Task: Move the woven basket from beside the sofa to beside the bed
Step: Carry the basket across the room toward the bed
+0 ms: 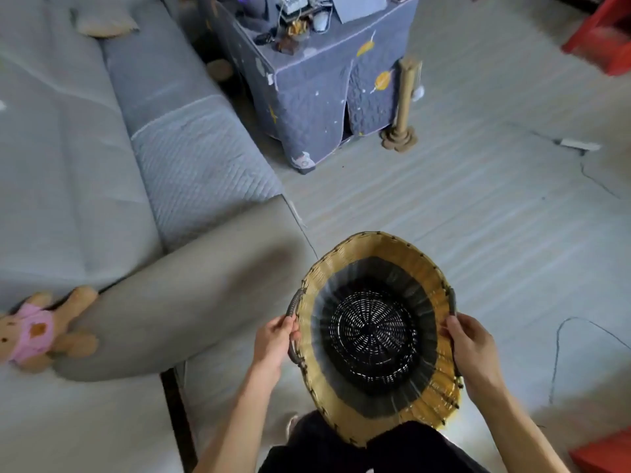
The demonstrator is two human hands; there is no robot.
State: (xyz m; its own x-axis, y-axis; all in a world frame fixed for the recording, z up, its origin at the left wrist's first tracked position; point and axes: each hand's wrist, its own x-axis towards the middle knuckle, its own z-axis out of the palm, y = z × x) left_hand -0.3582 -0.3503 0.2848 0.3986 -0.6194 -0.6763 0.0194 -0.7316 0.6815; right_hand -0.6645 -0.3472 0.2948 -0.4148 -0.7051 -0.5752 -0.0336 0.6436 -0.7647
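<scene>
1. I see the basket (375, 336) low and centre, above the floor (478, 216), left hand (273, 339) on its left handle, right hand (474, 356) on its right.
2. Sofa (102, 165) runs along the left; its armrest (191, 285) lies just left of the basket.
3. Stuffed bear (37, 329) lies on the sofa, left of the armrest.
4. Covered table (324, 97) stands beyond the sofa's end, small items on top.
5. Post on a base (403, 107) stands just right of the table.

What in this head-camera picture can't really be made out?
- Woven basket: the outside and underside face away; a dark garment covers its near rim.
- Left hand and right hand: fingertips hidden behind the handles.
- Clutter on the covered table: small, blurred.
- Stuffed bear: cut by the left edge.
</scene>
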